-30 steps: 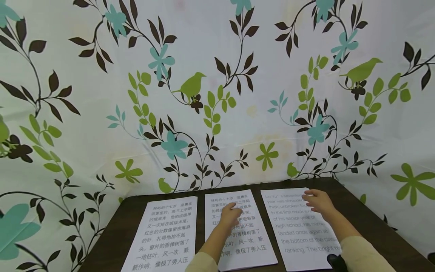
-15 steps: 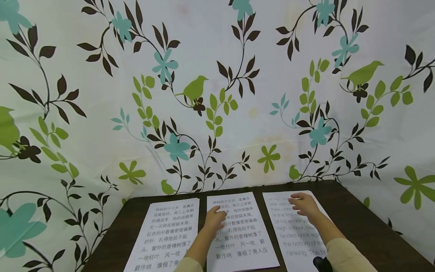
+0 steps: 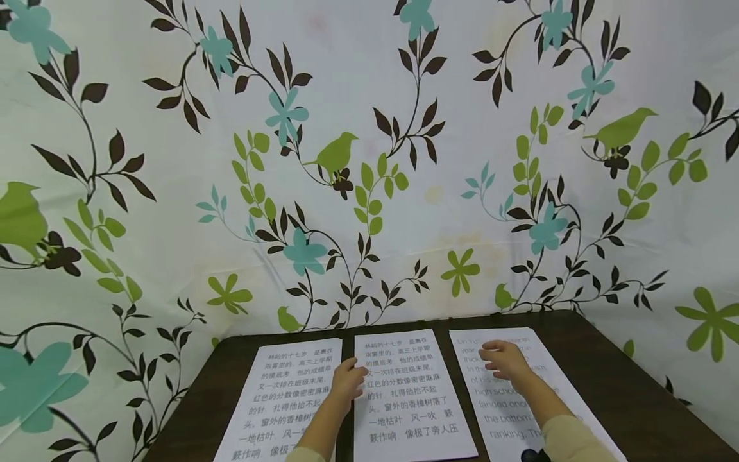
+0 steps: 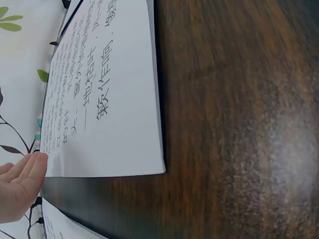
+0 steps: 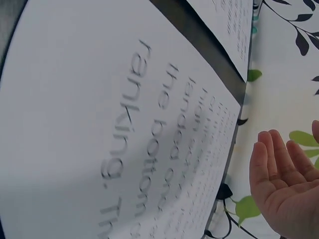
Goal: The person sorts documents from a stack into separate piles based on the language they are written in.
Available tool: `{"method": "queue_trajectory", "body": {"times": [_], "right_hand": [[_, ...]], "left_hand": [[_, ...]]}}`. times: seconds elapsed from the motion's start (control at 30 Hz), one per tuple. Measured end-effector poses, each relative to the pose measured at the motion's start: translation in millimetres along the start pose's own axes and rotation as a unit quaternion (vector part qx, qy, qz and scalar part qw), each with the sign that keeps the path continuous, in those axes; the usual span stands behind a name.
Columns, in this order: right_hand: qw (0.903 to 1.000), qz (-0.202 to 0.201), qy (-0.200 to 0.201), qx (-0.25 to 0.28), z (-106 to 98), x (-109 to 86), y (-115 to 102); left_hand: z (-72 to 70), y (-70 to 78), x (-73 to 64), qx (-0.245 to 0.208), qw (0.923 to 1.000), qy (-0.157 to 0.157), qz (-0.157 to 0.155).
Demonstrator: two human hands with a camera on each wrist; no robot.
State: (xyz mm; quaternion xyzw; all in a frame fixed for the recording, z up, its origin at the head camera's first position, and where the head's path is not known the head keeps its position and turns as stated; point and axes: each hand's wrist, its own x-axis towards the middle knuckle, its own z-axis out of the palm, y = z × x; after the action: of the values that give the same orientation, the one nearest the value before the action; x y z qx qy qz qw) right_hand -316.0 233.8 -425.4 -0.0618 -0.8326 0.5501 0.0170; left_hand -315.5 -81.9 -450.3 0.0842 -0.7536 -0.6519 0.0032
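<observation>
Three stacks of printed paper lie side by side on a dark wooden table. My left hand hovers over the gap between the left stack of Chinese text and the middle stack, also Chinese. Its fingers look relaxed, with nothing in them; the left wrist view shows them nearly straight. My right hand is above the upper part of the right stack, printed in English, and hides some of its lines. In the right wrist view the fingers are gently bent and hold nothing.
The dark table ends at the back against a white cloth patterned with birds, leaves and flowers. Bare wood shows in front of the stacks. A small black object sits by the right sleeve.
Both hands have moved leftward. The left hand went from over the middle stack to the gap beside it; the right came from the right stack's far corner to over its text.
</observation>
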Motion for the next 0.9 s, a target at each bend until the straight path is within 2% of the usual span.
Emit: {"method": "queue_trajectory", "body": {"times": [0.23, 0.53, 0.73, 0.9], "right_hand": [[0.9996, 0.025, -0.008, 0.013, 17, -5.5, 2], [0.9981, 0.036, -0.031, 0.039, 34, -7.7, 14], [0.9963, 0.037, -0.055, 0.056, 45, -8.8, 19], [0.9951, 0.042, -0.07, 0.056, 50, -11.9, 16]], "left_hand": [[-9.0, -8.6, -0.8, 0.0, 0.9999, 0.013, 0.007], [-16.3, -14.7, -2.7, 0.023, 0.9987, 0.037, -0.024], [-18.3, -15.6, -5.5, 0.039, 0.9984, 0.027, -0.029], [-17.1, -13.0, -8.9, 0.034, 0.999, 0.013, -0.026]]}}
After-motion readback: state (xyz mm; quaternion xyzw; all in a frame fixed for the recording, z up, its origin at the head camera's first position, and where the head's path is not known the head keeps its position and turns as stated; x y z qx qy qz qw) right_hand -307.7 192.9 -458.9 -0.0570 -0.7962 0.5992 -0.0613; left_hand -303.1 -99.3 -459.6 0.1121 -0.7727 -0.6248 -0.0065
